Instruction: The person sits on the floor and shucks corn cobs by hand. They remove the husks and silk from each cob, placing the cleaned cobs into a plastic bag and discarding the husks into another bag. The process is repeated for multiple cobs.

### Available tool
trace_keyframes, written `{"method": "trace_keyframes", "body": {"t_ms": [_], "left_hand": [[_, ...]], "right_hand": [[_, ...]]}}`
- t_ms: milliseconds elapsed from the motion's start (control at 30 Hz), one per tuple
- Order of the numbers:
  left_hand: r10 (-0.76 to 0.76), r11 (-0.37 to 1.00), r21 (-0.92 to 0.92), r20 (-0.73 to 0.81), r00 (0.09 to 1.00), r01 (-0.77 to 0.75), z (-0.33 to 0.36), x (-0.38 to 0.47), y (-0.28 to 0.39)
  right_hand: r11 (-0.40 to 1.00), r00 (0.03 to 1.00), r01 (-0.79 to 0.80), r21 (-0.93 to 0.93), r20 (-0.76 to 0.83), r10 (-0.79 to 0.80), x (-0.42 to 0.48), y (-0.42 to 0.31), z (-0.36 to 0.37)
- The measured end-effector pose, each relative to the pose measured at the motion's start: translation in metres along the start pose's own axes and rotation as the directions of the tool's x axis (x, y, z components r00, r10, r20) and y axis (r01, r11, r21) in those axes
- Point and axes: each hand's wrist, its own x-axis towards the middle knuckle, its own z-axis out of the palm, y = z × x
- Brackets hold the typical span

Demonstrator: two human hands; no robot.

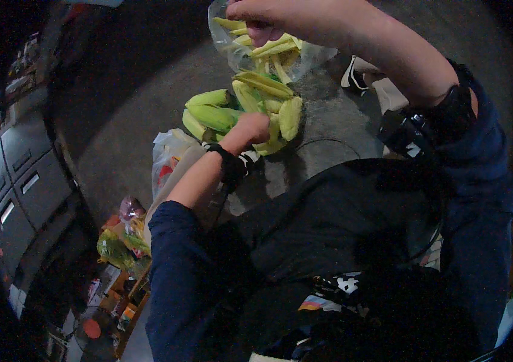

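My left hand [253, 128] rests at a heap of corn ears in green husks [213, 116] on the floor; its curled fingers are partly hidden, so what it grips is unclear. Paler ears [291, 118] lie just right of it. Farther forward, a clear plastic bag [315, 55] lies spread with loose yellow-green corn husks [279, 46] in and on it. My right hand [263, 28] is over this bag at the top edge, partly cut off by the frame, its fingers bent downward. Whether it holds a husk cannot be told.
Beside my left forearm stands a white plastic bag [162, 151] with red in it. Bagged vegetables [116, 246] lie at the lower left, near a wooden shelf with small goods [125, 312]. Grey cabinets [30, 167] stand at the far left. My shoes [355, 77] are on the dark floor [121, 135].
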Motion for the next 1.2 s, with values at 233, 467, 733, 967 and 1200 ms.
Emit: {"method": "trace_keyframes", "body": {"t_ms": [233, 467, 733, 967, 1200], "left_hand": [[-0.025, 0.97, -0.218, -0.541, 0.84, -0.112, 0.011, 0.047, -0.008], [-0.437, 0.84, -0.507, -0.418, 0.796, 0.194, 0.065, 0.113, 0.003], [-0.349, 0.82, -0.506, -0.068, 0.935, 0.269, 0.065, 0.107, 0.0], [-0.462, 0.877, -0.445, -0.679, 0.571, 0.18, 0.07, 0.081, -0.016], [-0.672, 0.609, -0.733, -0.274, 0.688, 0.303, 0.056, 0.076, -0.026]], "right_hand": [[0.999, 0.999, -0.052, 0.0, -0.003, 0.052, 0.002, 0.0, 0.002], [0.996, 0.994, 0.069, -0.05, -0.084, -0.073, -0.007, 0.003, 0.01], [0.989, 0.991, -0.133, 0.058, 0.023, 0.132, 0.009, -0.001, 0.006], [0.991, 0.991, -0.136, 0.018, -0.01, 0.136, 0.012, 0.004, 0.014], [0.999, 0.999, -0.032, 0.028, 0.035, 0.031, 0.017, 0.01, 0.014]]}}
